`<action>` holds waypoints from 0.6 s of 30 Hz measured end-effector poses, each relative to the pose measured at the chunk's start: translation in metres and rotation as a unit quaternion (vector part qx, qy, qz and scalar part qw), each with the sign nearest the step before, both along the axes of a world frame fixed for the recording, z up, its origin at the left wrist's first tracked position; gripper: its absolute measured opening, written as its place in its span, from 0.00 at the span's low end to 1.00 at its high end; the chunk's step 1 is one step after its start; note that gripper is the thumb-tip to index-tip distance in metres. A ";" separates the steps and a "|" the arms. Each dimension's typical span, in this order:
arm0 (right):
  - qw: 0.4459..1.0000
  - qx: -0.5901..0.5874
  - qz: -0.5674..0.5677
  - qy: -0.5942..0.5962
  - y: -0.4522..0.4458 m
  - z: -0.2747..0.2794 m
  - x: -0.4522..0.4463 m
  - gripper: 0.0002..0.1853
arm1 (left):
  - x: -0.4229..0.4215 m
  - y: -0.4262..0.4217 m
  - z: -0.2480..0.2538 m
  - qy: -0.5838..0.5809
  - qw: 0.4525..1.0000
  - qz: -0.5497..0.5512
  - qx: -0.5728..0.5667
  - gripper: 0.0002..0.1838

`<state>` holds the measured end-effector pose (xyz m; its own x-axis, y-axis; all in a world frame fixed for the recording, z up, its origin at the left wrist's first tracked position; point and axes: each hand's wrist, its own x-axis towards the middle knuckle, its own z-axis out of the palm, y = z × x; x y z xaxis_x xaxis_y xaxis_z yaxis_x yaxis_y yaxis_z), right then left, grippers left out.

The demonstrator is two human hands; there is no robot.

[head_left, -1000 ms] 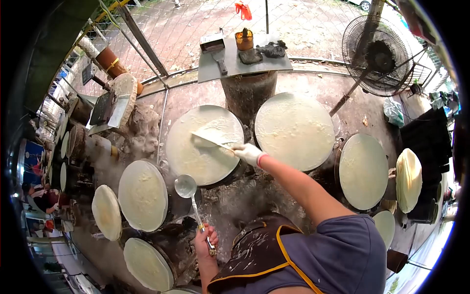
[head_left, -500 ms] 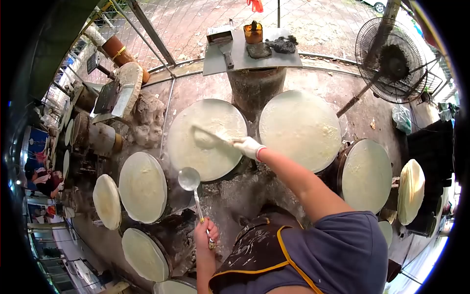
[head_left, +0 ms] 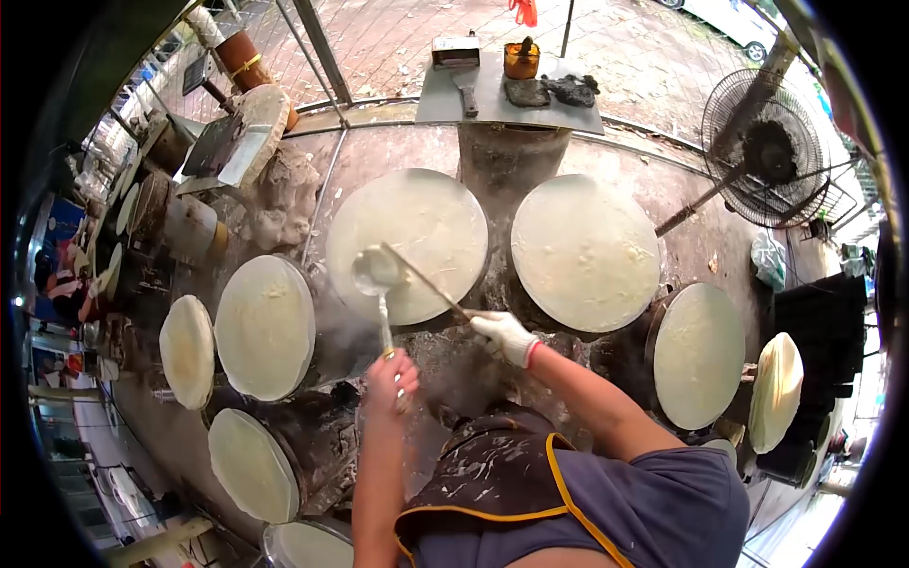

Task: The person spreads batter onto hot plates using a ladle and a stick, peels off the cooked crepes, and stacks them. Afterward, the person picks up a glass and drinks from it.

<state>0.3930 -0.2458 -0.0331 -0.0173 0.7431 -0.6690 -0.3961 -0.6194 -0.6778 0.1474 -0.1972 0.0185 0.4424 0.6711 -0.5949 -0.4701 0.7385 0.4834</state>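
Observation:
My left hand, bare, is closed round the handle of a metal ladle. The ladle's bowl is over the near left part of a round griddle coated with pale batter. In a white glove with a red cuff, my right hand grips a long, thin spatula. Its blade reaches left over the same griddle, and the tip is at the ladle's bowl; whether they touch I cannot tell. To the right lies a second round griddle, also covered with pale batter and small lumps.
More pale rounds stand at the left and right. A stack of thin sheets is at the far right. Behind the griddles, a board carries an orange container and dark cloths. A large fan stands right.
The spatula has drawn back toward me from the middle of the left griddle, its tip now by the ladle. My left hand has raised the ladle over that griddle. The view has shifted slightly.

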 end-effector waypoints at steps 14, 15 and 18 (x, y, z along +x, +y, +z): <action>0.972 0.154 0.146 -0.096 -0.011 -0.052 -0.069 0.22 | -0.076 -0.112 0.072 -0.117 0.983 0.117 -0.078 0.05; 0.977 0.122 0.151 -0.089 -0.014 -0.048 -0.081 0.23 | -0.094 -0.125 0.075 -0.114 0.979 0.145 -0.083 0.05; 0.976 0.074 0.184 -0.094 -0.015 -0.031 -0.133 0.25 | -0.153 -0.169 0.075 -0.100 0.963 0.241 -0.073 0.05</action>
<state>0.2603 -0.2606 -0.0637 -0.1886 0.7978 -0.5727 -0.0247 -0.5868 -0.8094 -0.0057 -0.3658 0.0935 0.2162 0.7427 -0.6338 -0.8480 0.4646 0.2551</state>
